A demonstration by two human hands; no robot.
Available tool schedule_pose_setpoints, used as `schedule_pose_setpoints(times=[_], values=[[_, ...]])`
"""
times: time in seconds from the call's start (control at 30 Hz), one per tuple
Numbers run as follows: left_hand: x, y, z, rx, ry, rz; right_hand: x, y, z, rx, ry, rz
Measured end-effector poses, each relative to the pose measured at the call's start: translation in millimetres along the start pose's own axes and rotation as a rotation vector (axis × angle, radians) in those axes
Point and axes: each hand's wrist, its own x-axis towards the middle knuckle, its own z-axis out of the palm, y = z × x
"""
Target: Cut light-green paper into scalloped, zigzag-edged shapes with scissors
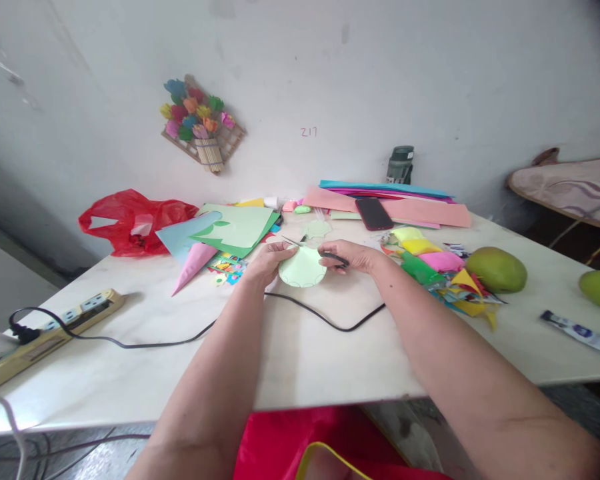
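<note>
The left hand [271, 261] pinches a pale green paper disc [303, 269] between the hands; the right hand [350, 256] grips scissors [336, 257], blades at its far edge. Nearer than the hands, a black cable [325, 319] crosses the tabletop [320, 373]. A phone [374, 213] lies beyond the right hand, a pink cone [193, 265] leftward.

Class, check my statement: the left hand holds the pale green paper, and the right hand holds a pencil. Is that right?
Not quite: the head view shows the right hand holding scissors, not a pencil. The left hand does hold the pale green paper.
</note>
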Motion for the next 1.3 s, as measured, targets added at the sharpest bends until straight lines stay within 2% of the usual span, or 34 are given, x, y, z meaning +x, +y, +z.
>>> schedule_pose_setpoints(times=[1.1,1.3], values=[[1.2,-1.4,2.6,-0.012,0.037,0.016,5.0,5.6,1.2,-0.016,0.023,-0.019],[1.4,-0.2,3.1,-0.025,0.032,0.016,5.3,7.6,0.0,-0.088,0.053,-0.004]])
